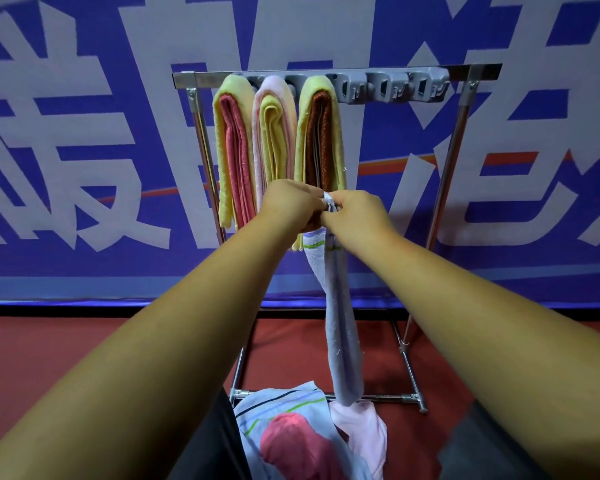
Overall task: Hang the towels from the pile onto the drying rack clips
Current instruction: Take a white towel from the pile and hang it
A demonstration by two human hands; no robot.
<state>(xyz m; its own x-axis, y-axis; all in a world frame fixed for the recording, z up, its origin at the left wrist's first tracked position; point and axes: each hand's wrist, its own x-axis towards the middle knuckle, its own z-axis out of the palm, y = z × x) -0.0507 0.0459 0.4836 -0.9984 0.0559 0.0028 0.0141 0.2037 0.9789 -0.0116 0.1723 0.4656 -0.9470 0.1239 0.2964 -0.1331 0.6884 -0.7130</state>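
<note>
The fingers of my left hand [293,202] and right hand [355,216] pinch the top corner of a pale blue towel [340,323], which hangs in front of the drying rack [478,70], its tail near the pile [291,434] at the rack's foot. With so little cloth held, I reckon it could slip free before reaching the empty clips [388,88] on the rack's top bar.

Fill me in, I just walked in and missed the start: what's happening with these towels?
A person is hanging towels on a drying rack. The left hand and right hand pinch the top of a pale blue towel, which dangles before the rack, not yet clipped. Three towel bundles already hang from it; the clips beside them are free. More towels lie in a pile below.
</note>
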